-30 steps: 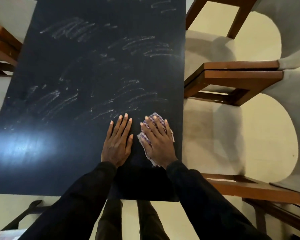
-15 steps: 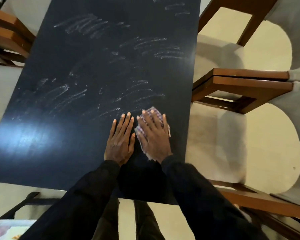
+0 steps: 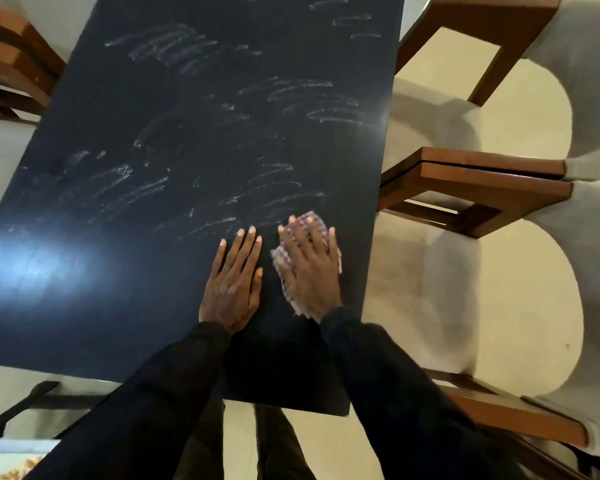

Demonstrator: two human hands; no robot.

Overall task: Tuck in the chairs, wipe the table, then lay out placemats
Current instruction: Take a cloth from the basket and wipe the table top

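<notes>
Slightly nearer my left hand [image 3: 231, 289] now, my right hand [image 3: 309, 275] presses the checked cloth [image 3: 313, 218] flat, fingers [image 3: 332, 237] spread, near the counter's [image 3: 153, 116] right edge. My left hand lies flat and empty. I judge wiping is underway; the streaks [image 3: 284, 199] ahead call for long forward passes.

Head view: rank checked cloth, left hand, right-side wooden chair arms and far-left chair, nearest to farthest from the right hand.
1. checked cloth: under the right hand
2. left hand: beside, leftward
3. wooden chair arms: past the table's right edge
4. far-left chair: across the table
</notes>
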